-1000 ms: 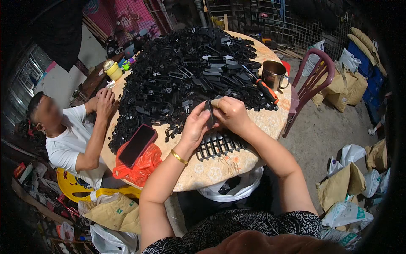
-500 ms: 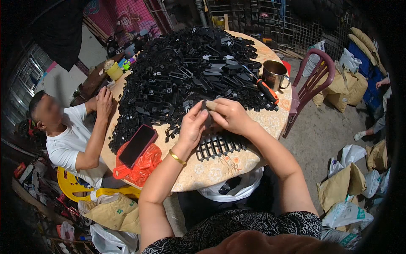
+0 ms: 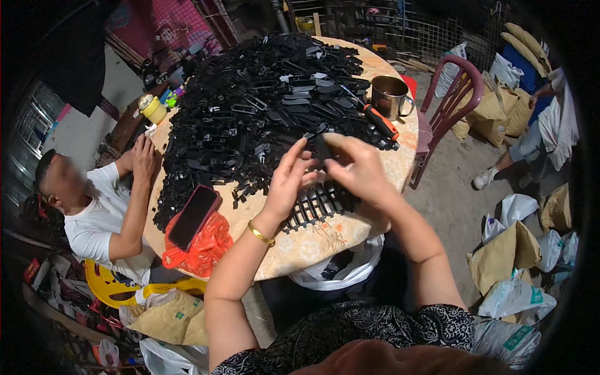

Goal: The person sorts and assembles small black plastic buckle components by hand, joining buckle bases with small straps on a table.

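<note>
My left hand (image 3: 290, 182) and my right hand (image 3: 361, 167) face each other over the near part of the table. A small black plastic part (image 3: 320, 148) is between them, gripped by the fingers of my right hand; its exact shape is hard to make out. The fingers of my left hand are curved and apart, close beside the part. Below my hands, a row of narrow black plastic parts (image 3: 317, 205) lies side by side on the table. Just beyond spreads a large heap of black plastic parts (image 3: 250, 106).
The round table (image 3: 294, 253) carries a phone (image 3: 194, 217) on a red plastic bag (image 3: 203, 247), an orange-handled screwdriver (image 3: 380, 122) and a metal mug (image 3: 389, 97). A person (image 3: 100, 206) sits at the left. A maroon chair (image 3: 447, 100) stands right; sacks (image 3: 503, 265) lie beyond.
My hands have moved slightly apart, and the tan piece seen at my right fingertips no longer shows. The view has shifted a little. At the far right, another person has come further into view.
</note>
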`<state>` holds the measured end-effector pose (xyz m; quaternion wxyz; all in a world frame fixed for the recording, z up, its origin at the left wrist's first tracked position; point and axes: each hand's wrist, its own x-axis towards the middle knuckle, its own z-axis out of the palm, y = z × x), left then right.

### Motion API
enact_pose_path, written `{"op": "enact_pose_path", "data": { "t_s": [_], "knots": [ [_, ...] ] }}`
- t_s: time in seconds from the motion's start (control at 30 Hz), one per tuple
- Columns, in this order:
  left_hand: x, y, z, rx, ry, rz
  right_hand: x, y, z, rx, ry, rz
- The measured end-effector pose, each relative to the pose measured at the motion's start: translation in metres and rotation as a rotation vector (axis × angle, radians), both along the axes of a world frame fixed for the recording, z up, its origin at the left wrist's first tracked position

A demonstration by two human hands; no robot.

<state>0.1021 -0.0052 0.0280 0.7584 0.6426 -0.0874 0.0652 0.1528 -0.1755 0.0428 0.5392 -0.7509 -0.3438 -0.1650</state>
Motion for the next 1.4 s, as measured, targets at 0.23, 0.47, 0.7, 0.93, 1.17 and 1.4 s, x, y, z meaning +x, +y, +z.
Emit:
{"op": "enact_pose_path", "data": {
  "t_s": [0.23, 0.47, 0.7, 0.93, 1.17, 1.4],
  "knots": [
    [0.033, 0.024, 0.002, 1.185, -0.336, 0.368, 0.004, -0.054, -0.026, -0.635, -0.092, -0.133],
    [0.089, 0.018, 0.001, 1.503, -0.531, 0.447, 0.006, -0.050, -0.036, -0.495, -0.039, 0.048],
    [0.108, 0.017, 0.001, 1.714, -0.761, 0.502, 0.060, -0.049, -0.056, -0.616, -0.180, -0.349],
    [0.099, 0.028, -0.003, 1.794, -0.763, 0.489, 0.053, -0.038, -0.053, -0.593, -0.228, -0.325],
    [0.067, 0.040, 0.010, 0.648, -0.253, 0.461, 0.064, -0.021, -0.050, -0.190, -0.043, -0.079],
    [0.017, 0.041, 0.010, -0.283, 0.136, -0.184, 0.033, 0.023, -0.013, 0.388, 0.315, 0.408]
  ]
}}
